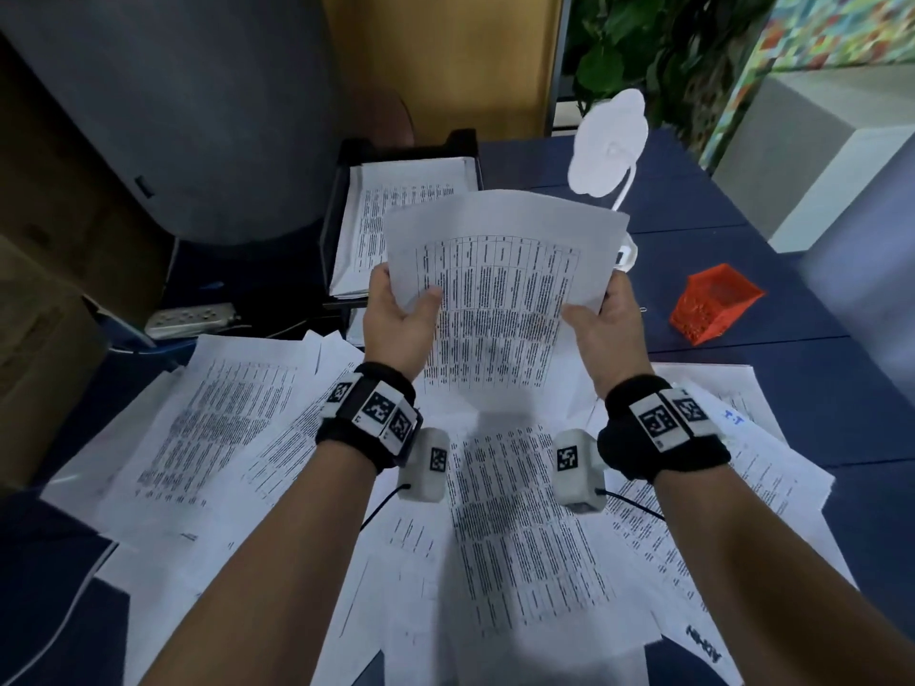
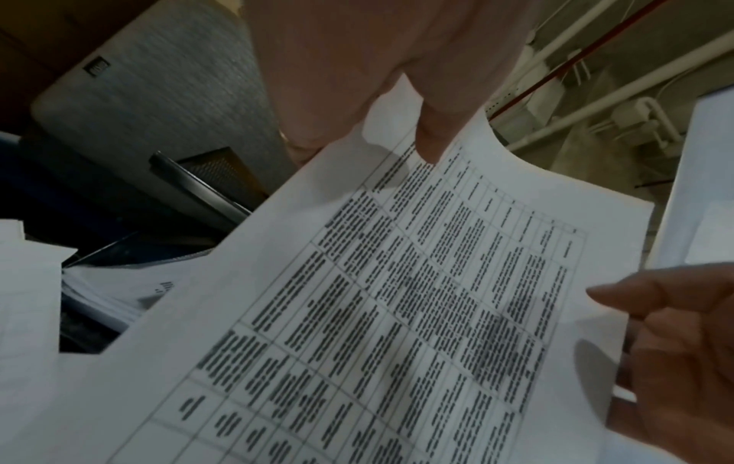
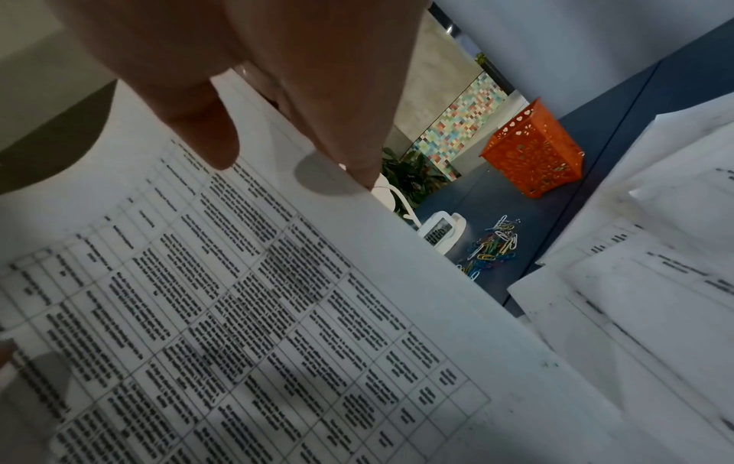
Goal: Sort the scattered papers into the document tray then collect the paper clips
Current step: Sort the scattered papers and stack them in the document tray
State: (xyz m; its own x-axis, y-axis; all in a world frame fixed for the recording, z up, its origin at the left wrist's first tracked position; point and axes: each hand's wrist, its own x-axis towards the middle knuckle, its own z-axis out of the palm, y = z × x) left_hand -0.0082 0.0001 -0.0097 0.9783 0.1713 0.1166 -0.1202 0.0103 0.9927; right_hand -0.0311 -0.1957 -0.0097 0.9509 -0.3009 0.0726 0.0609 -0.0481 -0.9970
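Nearest me, loose white printed sheets [image 1: 520,537] lie overlapped across the dark blue table [image 1: 792,388]. Above them my left hand [image 1: 398,319] and right hand [image 1: 606,324] each pinch a side edge of one white sheet printed with a table [image 1: 500,289], thumbs on top. The black document tray [image 1: 346,190] sits far left holding papers; coloured paper clips [image 3: 492,248] lie right, near the orange perforated basket [image 1: 713,302].

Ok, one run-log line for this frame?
phase: sorting | left hand, right hand: hold sheet | tray: part filled | clips: loose
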